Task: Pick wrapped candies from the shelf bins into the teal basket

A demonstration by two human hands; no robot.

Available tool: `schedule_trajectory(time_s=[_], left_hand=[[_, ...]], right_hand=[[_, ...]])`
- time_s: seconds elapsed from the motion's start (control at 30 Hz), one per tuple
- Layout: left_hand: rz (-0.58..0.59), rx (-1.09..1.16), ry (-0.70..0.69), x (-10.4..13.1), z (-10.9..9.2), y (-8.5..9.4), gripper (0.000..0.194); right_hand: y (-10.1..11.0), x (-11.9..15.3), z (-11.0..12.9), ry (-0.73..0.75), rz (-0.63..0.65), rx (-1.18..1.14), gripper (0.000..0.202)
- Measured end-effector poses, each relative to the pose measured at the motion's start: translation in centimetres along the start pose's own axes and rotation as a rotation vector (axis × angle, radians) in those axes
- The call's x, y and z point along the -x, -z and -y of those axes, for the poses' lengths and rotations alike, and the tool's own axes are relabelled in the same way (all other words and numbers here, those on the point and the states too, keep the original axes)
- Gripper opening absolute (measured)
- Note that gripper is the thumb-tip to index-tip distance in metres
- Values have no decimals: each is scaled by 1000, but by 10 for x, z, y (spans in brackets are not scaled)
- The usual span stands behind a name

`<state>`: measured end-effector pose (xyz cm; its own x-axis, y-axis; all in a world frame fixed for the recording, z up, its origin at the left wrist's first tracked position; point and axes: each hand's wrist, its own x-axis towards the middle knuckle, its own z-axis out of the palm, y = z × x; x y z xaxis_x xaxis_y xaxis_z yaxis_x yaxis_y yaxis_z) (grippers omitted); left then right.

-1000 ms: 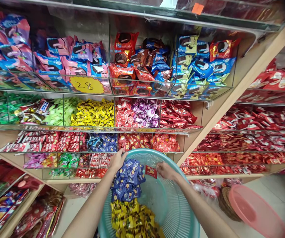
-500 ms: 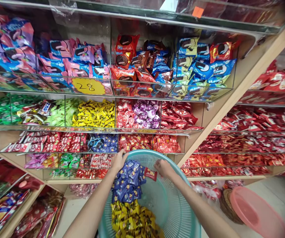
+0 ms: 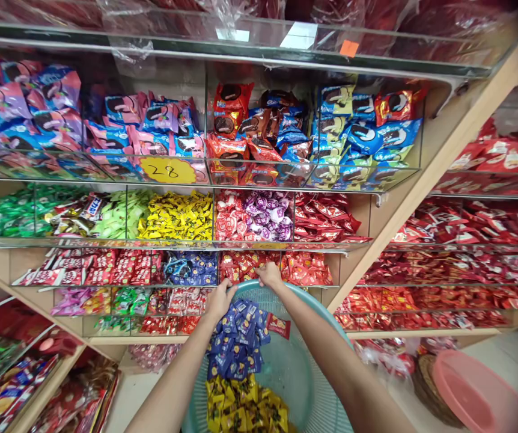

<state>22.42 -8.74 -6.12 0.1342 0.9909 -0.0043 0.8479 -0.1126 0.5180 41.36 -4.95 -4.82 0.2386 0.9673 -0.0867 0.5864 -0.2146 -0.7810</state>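
A teal plastic basket (image 3: 301, 337) is below the shelves. My left hand (image 3: 220, 302) is closed on its far left rim. In the basket lie a pile of blue-wrapped candies (image 3: 236, 340), a heap of yellow-wrapped candies (image 3: 245, 403) and one red-wrapped candy (image 3: 278, 325). My right hand (image 3: 268, 275) is beyond the rim at the front of a bin of red-wrapped candies (image 3: 241, 264). Its fingers are curled together, and what they hold, if anything, is too small to make out.
Clear-fronted shelves rise ahead, with packaged cookies (image 3: 232, 126) behind a yellow "28" price tag (image 3: 167, 170). Below are bins of yellow candies (image 3: 178, 216) and purple candies (image 3: 268, 215). A slanted wooden post (image 3: 421, 174) stands at right. A pink basket (image 3: 470, 391) sits low at right.
My right hand has moved from above the basket, near the red candy, forward and left to the red candy bin. My left hand stays on the rim. The view has tilted up slightly.
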Motion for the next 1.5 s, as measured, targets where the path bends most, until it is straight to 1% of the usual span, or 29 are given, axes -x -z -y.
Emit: schedule_trajectory(time_s=[0.07,0.17,0.3,0.43,0.53,0.73,0.8,0.93,1.07,1.2,1.27,1.37,1.43,1.5], left_hand=[[-5,-2,0,-1,2,-2,29],[-14,-16,-11,-2,4,-4,30],[-24,-17,-19,-1,4,-5,28],[-14,0,-9,2,1,-3,28],[-10,7,-9,3,0,-1,28],[-18,18,-27,3,1,-2,27],[-17,24,-32,2,2,-2,28],[-16,35,-29,2,2,-2,28],[-25,28,-48,2,2,-3,26],[-10,23,-17,2,1,-2,29],[-2,16,-7,3,0,-2,30],[-4,9,-13,3,0,-2,30],[-12,5,-18,3,0,-2,31],[-19,-1,-18,3,1,-3,31]], right_hand=[[-4,-5,-1,-29,-14,-16,35],[-7,-10,-2,-55,-44,-49,28],[-9,-10,-1,-63,-73,-98,24],[-5,-3,-2,-48,-96,-145,26],[1,2,-2,-32,-116,-169,28],[20,19,-5,70,-154,-179,22],[26,27,-6,136,-181,-167,20],[38,46,-8,268,-233,-177,23],[47,65,-8,320,-184,-257,27],[51,77,-15,339,-124,-249,29],[51,80,-24,329,-81,-230,29],[49,85,-45,294,0,-159,27],[47,87,-61,261,35,-59,27],[46,89,-75,217,33,61,27]])
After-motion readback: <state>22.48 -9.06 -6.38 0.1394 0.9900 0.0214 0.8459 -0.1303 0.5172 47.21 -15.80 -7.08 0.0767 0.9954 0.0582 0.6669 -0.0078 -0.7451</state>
